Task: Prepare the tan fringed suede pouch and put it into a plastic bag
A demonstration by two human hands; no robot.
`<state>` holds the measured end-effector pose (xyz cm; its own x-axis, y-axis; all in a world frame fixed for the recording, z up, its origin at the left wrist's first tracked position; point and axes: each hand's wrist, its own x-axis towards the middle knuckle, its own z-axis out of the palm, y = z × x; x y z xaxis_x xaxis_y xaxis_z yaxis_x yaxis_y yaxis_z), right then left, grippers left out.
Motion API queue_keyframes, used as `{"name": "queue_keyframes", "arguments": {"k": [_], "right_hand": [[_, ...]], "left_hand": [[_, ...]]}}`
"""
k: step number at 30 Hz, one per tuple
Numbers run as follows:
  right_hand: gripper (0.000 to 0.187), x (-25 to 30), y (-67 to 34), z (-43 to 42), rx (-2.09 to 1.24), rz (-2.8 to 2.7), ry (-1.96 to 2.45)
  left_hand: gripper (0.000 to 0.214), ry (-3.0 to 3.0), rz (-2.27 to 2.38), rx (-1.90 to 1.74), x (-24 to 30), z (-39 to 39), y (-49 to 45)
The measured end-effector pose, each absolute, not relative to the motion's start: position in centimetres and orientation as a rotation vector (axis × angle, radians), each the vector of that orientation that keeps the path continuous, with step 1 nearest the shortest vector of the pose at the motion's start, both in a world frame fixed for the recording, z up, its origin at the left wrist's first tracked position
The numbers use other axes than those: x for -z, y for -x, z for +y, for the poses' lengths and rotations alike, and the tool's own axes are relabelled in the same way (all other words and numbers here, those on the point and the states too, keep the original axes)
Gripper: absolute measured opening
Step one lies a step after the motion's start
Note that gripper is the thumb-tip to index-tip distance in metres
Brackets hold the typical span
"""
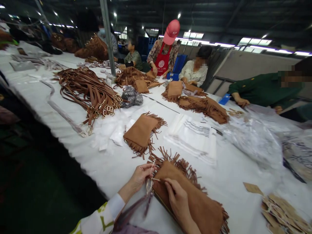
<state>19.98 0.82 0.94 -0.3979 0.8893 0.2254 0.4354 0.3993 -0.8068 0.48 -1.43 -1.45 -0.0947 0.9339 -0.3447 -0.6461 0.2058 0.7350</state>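
Note:
A brown suede fringed bag [192, 198] lies on the white table [117, 165] right before me. My left hand [140, 177] pinches something small at the bag's left corner, beside a metal ring [149, 186] and a thin string. My right hand [177, 200] rests on the bag's near edge, fingers curled and pressing at the same corner. A second fringed bag [141, 131] lies a little farther up the table.
A heap of brown straps with gold clasps [92, 92] lies at the left. Printed plastic sleeves [192, 136] and crumpled clear plastic [255, 139] lie to the right, paper tags [282, 211] at the near right. More fringed bags [202, 104] and several seated people line the far side.

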Motion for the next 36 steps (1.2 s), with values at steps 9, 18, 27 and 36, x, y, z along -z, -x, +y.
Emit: {"name": "queue_keyframes", "arguments": {"k": [9,18,27,36], "right_hand": [[0.049,-3.5,-15.6,3.7,-1.566,-1.714,1.088],[0.044,-1.2,-15.7,3.5,-1.57,-1.206,1.22],[0.047,-0.5,-16.8,2.7,-1.338,-1.466,1.349],[0.053,-1.7,-31.1,-2.0,-0.9,-1.103,1.747]], "left_hand": [[0.054,-1.011,1.133,-1.157,-1.5,0.1,-0.8],[0.019,-0.765,1.319,-1.401,-0.1,-0.4,-0.8],[0.04,-0.365,1.62,-1.716,2.3,-0.9,5.6],[0.039,-0.736,1.949,-1.506,0.4,-3.8,10.1]]}}
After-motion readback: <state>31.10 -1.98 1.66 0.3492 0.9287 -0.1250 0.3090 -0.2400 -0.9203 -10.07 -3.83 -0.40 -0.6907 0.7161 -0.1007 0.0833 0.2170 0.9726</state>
